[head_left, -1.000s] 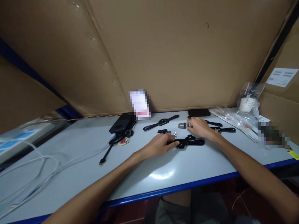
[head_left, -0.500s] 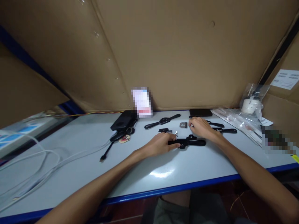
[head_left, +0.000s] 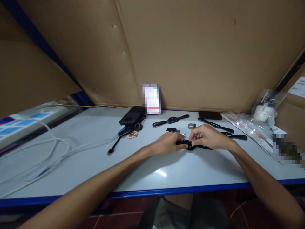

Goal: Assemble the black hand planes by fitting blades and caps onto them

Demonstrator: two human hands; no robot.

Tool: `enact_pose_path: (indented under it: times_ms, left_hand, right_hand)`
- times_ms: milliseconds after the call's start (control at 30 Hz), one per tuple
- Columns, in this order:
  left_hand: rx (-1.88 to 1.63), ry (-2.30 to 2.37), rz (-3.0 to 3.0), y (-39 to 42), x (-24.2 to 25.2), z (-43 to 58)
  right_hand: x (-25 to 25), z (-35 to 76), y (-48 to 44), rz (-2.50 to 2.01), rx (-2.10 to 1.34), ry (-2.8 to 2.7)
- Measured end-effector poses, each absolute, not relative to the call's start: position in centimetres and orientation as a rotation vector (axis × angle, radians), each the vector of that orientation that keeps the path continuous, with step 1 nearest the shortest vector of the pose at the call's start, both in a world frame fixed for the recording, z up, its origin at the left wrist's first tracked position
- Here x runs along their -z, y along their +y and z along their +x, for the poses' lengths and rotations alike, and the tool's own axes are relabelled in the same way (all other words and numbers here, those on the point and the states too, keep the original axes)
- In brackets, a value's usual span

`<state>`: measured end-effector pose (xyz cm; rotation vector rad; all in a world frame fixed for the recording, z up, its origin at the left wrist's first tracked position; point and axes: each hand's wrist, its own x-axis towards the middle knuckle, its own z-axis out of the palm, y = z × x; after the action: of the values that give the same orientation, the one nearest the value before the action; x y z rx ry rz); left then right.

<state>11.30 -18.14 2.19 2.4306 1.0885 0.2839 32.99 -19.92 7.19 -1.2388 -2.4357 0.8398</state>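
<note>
My left hand [head_left: 170,142] grips the left handle of a black spokeshave [head_left: 190,148] low over the table. Over the middle of that body, my right hand [head_left: 206,137] pinches a small silvery screw [head_left: 192,143], its tip at or close to the metal. My right fingers partly cover the spokeshave's right side. Just beyond my left fingers lie loose silvery screws [head_left: 184,135] and a small black part [head_left: 171,129]. A flat grey blade with a slot [head_left: 191,126] rests behind my right hand.
Other black spokeshaves [head_left: 172,120] lie toward the back and right. A lit phone [head_left: 152,100] leans on the cardboard wall beside a black box-shaped device [head_left: 132,116]. White cables [head_left: 64,149] run across the left. Plastic-wrapped items [head_left: 252,130] lie on the right.
My right hand has moved from beside the blade toward me, onto the middle of the spokeshave, with a small screw in its fingers. My left hand keeps its grip. The view has shifted slightly.
</note>
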Motion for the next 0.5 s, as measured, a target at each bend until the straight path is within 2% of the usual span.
enact_pose_path:
  times_ms: [500]
  left_hand:
    - [-0.252, 1.128, 2.459, -18.11, -2.21, 11.45]
  right_hand:
    - [-6.63, 32.46, -20.57, -1.443, -0.628, -2.541]
